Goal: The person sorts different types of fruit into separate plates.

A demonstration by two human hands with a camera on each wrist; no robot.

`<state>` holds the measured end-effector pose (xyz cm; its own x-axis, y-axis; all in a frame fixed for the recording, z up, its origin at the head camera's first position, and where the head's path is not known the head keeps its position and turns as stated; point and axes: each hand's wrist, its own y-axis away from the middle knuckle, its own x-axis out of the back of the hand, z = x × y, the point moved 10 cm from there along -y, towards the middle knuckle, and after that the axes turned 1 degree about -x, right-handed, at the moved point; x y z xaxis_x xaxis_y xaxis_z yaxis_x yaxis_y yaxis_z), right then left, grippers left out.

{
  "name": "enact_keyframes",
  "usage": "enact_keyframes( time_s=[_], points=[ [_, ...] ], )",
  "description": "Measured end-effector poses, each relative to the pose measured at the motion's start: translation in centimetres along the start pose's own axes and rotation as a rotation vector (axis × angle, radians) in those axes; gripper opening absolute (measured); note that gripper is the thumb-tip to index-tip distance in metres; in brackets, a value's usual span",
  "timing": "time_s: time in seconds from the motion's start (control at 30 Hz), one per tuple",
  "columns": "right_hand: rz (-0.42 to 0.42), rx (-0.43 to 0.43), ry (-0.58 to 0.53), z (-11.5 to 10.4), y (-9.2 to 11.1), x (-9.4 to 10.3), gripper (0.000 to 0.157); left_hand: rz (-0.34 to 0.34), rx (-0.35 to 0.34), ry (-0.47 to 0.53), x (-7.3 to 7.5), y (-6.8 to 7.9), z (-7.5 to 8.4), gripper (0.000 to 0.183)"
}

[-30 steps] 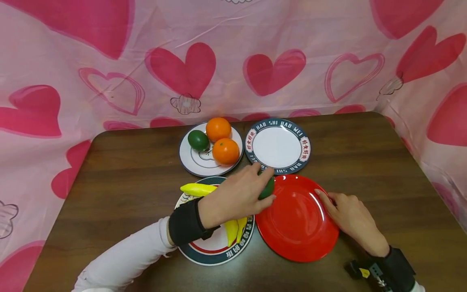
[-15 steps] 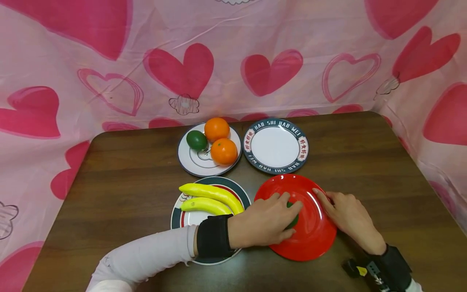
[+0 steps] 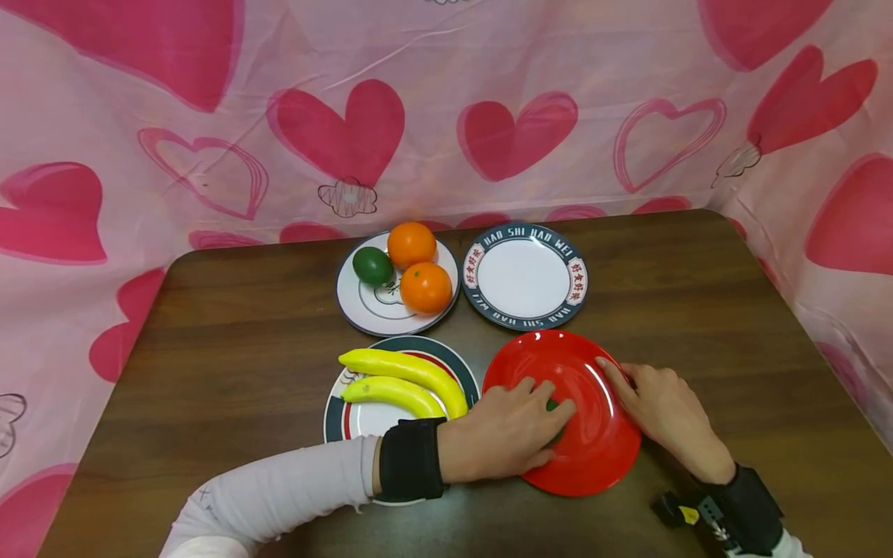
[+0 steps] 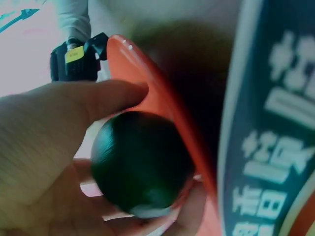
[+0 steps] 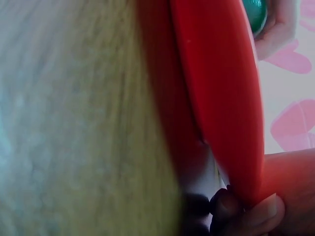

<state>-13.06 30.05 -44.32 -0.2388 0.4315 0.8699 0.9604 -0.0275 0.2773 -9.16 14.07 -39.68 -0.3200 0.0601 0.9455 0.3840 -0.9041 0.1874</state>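
Observation:
In the head view my left hand (image 3: 505,430) is over the left part of the red plate (image 3: 593,457). Its fingers curl round a dark green, smooth oval fruit (image 4: 142,162), which the left wrist view shows between thumb and fingers, close over the plate. From above, most of this fruit is hidden by the hand. My right hand (image 3: 673,415) pinches the plate's right rim, thumb on top; the right wrist view shows its fingertips (image 5: 261,211) at the rim.
Two yellow bananas (image 3: 405,368) lie on a patterned plate (image 3: 335,415) left of the red one. Behind, a white plate (image 3: 356,310) bears two oranges (image 3: 425,288) and another green fruit (image 3: 373,266). A dark-rimmed plate (image 3: 526,279) stands beside it.
My left hand has carried the green fruit right and toward me, from above the gap between the plates to over the red plate. My right hand keeps its hold on the rim.

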Motion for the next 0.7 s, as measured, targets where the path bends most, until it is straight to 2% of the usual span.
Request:
enact_keyframes(
  time_s=[0.17, 0.27, 0.37, 0.43, 0.53, 0.7],
  points=[
    [-0.004, 0.000, 0.003, -0.1, 0.0, 0.0, 0.075, -0.017, 0.044, 0.069, 1.1, 1.0, -1.0, 0.067],
    [0.002, -0.007, 0.008, 0.0, 0.1, 0.1, 0.073, 0.013, 0.065, 0.101, 2.7, 2.2, -1.7, 0.069],
    [0.001, -0.012, 0.010, 0.1, 0.0, 0.0, 0.075, 0.073, 0.086, 0.114, 4.8, 3.8, -2.9, 0.069],
    [-0.010, -0.016, 0.001, 0.0, -0.1, -0.1, 0.075, 0.126, 0.115, 0.118, 6.2, 5.1, -4.2, 0.068],
    [-0.009, -0.013, 0.001, 0.0, -0.1, -0.2, 0.077, 0.195, 0.197, 0.106, 8.2, 7.2, -6.8, 0.068],
    [0.044, 0.005, 0.026, -0.1, -0.1, 0.3, 0.075, 0.281, 0.331, 0.116, 10.7, 10.1, -11.7, 0.069]
  ],
)
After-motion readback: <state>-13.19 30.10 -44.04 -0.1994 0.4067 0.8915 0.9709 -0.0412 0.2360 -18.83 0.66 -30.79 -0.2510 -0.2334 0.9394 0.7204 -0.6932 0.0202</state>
